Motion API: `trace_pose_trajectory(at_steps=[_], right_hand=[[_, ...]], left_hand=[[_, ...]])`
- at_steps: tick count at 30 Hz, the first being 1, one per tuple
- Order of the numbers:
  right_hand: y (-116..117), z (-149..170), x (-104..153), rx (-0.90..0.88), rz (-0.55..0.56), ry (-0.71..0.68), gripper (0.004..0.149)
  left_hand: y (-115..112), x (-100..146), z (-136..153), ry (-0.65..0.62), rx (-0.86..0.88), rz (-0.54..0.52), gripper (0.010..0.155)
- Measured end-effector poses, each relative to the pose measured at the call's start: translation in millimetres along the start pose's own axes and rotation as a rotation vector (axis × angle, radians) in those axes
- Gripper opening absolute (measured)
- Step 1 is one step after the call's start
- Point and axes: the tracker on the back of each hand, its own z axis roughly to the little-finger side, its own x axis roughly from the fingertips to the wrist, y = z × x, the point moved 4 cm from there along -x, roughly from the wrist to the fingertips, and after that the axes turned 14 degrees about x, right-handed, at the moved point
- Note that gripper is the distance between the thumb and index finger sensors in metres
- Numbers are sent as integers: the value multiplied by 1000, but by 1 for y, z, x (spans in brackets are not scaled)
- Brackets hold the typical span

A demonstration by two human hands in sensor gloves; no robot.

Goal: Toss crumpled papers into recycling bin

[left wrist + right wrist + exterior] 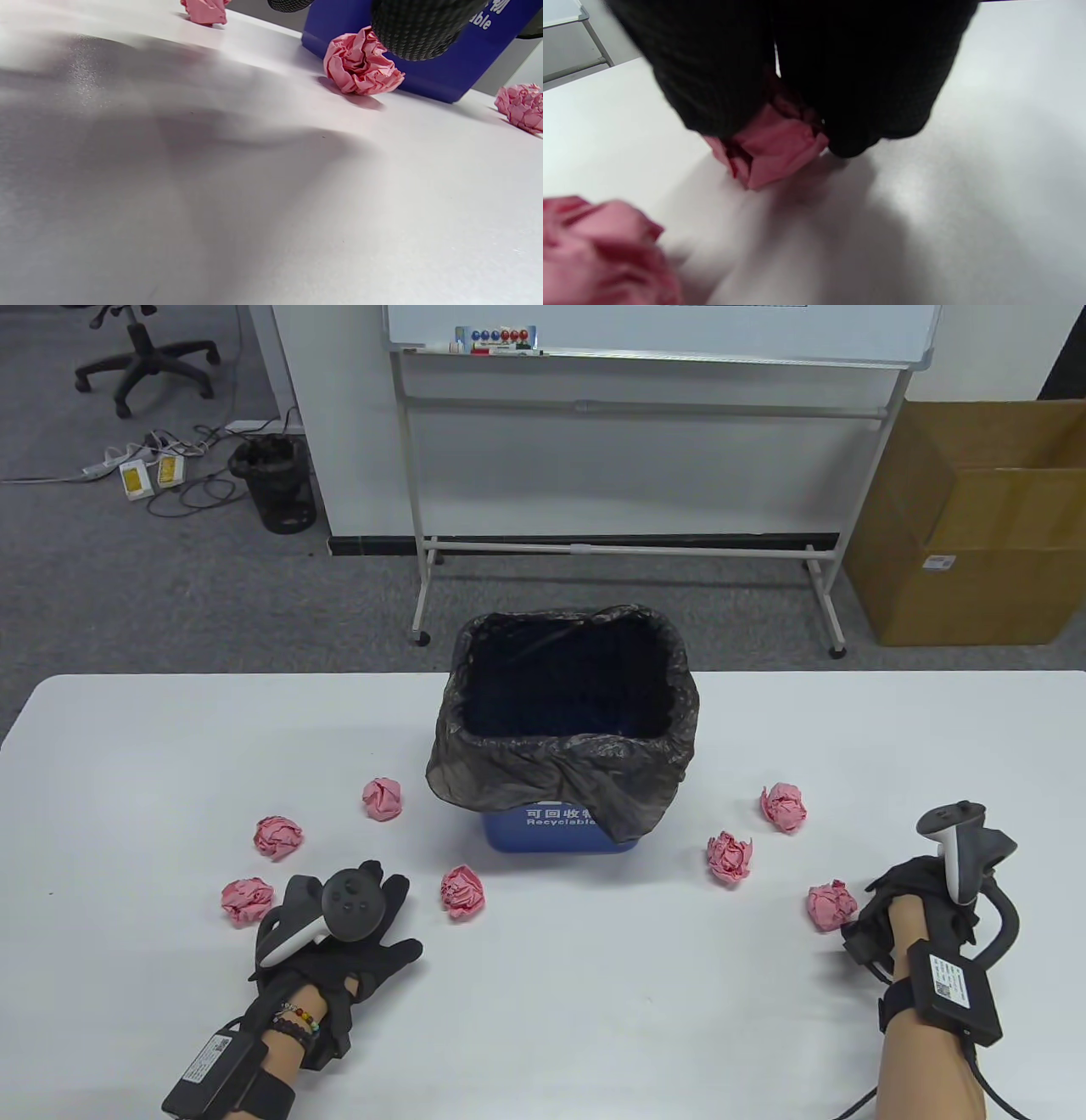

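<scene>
On the white bench [127, 746], pink balls lie either side of the lined bin [564, 729]; the right hand [899, 912] pinches one ball [772, 148], so a lift and toss come next, while the left hand [339, 933] rests flat, fingers spread.

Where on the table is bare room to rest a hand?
Bare: the near strip between the left hand and right hand, plus both far corners beside the bin. Crowded: paper balls flank the bin on both sides.
</scene>
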Motion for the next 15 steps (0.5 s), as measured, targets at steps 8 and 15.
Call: trace_pose_trajectory(at_steps=[8, 15], right_hand=[[-19, 3, 15, -7, 77, -14, 60], [-42, -4, 47, 2, 131, -104, 60]], left_hand=[[3, 1, -3, -19, 4, -29, 86], [7, 4, -11, -45, -2, -58, 86]])
